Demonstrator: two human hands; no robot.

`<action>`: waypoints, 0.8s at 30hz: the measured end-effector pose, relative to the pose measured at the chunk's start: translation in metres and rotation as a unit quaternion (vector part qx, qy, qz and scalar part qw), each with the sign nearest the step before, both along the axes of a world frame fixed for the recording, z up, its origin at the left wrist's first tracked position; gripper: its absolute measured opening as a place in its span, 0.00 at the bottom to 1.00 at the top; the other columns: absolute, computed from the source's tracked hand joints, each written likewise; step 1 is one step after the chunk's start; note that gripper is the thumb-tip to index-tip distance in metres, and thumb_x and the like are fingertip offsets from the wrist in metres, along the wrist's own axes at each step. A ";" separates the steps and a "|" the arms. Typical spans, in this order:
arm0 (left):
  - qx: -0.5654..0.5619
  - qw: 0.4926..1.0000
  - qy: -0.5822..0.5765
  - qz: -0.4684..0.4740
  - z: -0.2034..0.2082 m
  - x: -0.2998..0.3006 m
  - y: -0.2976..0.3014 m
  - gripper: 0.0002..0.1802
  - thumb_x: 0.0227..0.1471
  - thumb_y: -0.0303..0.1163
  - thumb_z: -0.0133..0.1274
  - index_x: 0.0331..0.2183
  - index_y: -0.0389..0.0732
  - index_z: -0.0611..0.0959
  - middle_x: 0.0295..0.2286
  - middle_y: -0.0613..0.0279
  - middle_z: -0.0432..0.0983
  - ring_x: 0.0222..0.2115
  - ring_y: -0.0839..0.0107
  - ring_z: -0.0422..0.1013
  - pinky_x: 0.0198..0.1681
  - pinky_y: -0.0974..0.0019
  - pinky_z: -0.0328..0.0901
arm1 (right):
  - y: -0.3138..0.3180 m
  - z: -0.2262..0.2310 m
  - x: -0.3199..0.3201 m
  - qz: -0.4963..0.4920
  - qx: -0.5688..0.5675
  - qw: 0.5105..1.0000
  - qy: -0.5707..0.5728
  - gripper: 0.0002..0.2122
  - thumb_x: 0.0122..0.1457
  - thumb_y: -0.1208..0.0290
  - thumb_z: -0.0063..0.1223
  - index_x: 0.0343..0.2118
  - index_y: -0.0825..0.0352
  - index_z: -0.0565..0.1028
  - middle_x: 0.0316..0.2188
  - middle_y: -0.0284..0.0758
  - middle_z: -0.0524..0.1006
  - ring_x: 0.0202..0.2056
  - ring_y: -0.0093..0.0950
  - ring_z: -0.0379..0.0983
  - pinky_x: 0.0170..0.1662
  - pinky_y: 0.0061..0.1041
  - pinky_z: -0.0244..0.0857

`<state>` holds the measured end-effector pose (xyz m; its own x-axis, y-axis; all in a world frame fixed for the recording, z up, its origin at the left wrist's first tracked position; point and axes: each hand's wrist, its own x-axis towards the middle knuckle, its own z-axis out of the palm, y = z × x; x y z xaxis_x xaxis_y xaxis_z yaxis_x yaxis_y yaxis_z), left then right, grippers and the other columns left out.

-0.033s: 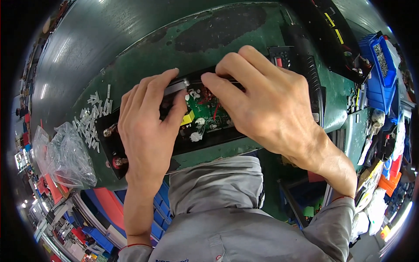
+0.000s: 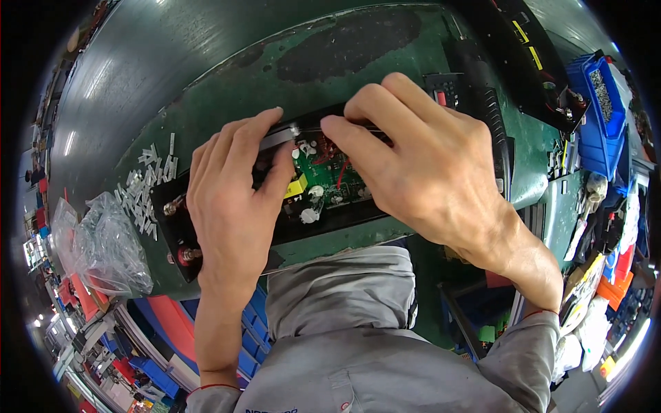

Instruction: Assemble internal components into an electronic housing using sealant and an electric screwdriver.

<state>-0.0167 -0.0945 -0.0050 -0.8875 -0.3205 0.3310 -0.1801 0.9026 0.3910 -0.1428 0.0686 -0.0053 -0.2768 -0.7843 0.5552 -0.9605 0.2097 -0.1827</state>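
head view: the black open-topped case (image 2: 275, 227) lies on the green bench (image 2: 227, 89), its green circuit board (image 2: 323, 182) showing between the hands. the left hand (image 2: 231, 199) rests over the case's left half, fingers together, pinching a small silver strip (image 2: 279, 138) at the case's far edge. the right hand (image 2: 427, 172) curls over the right half, its forefinger and thumb meeting the same strip. small white clips (image 2: 148, 182) lie scattered left of the case, beside a clear bag (image 2: 103, 241). the strip looks thinly held; a slip could drop it onto the board's parts.
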 end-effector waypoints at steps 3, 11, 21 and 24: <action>-0.014 1.000 0.006 -0.020 0.000 0.000 -0.003 0.21 0.48 0.24 0.64 0.46 0.42 0.82 0.38 0.59 0.80 0.39 0.58 0.75 0.46 0.59 0.68 | 0.003 -0.002 0.001 0.003 -0.014 1.000 -0.014 0.14 0.39 0.75 0.61 0.34 0.65 0.82 0.30 0.27 0.73 0.31 0.24 0.73 0.25 0.21 0.69; -0.022 0.999 0.009 -0.039 -0.001 0.000 -0.005 0.22 0.48 0.23 0.63 0.48 0.42 0.82 0.38 0.58 0.80 0.38 0.58 0.75 0.45 0.59 0.69 | -0.006 -0.001 0.000 0.011 -0.013 0.999 0.037 0.10 0.36 0.72 0.59 0.26 0.67 0.79 0.28 0.30 0.72 0.33 0.25 0.72 0.23 0.21 0.69; -0.009 1.000 0.003 -0.029 -0.001 0.001 -0.005 0.22 0.48 0.22 0.63 0.47 0.42 0.83 0.38 0.58 0.79 0.38 0.57 0.75 0.44 0.58 0.68 | -0.003 0.011 0.000 -0.004 0.031 0.999 0.034 0.13 0.39 0.71 0.58 0.32 0.65 0.80 0.31 0.27 0.72 0.34 0.23 0.73 0.23 0.22 0.68; -0.006 1.000 0.003 -0.030 0.000 0.000 -0.004 0.22 0.47 0.22 0.63 0.47 0.42 0.83 0.38 0.58 0.79 0.38 0.57 0.75 0.44 0.58 0.68 | -0.006 0.008 0.000 0.006 0.031 0.999 0.033 0.12 0.40 0.71 0.57 0.31 0.65 0.79 0.30 0.28 0.71 0.34 0.23 0.73 0.23 0.21 0.68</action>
<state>-0.0168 -0.0989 -0.0046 -0.9034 -0.2620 0.3395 -0.1230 0.9168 0.3800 -0.1425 0.0623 0.0026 -0.2311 -0.8213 0.5215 -0.9727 0.2066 -0.1057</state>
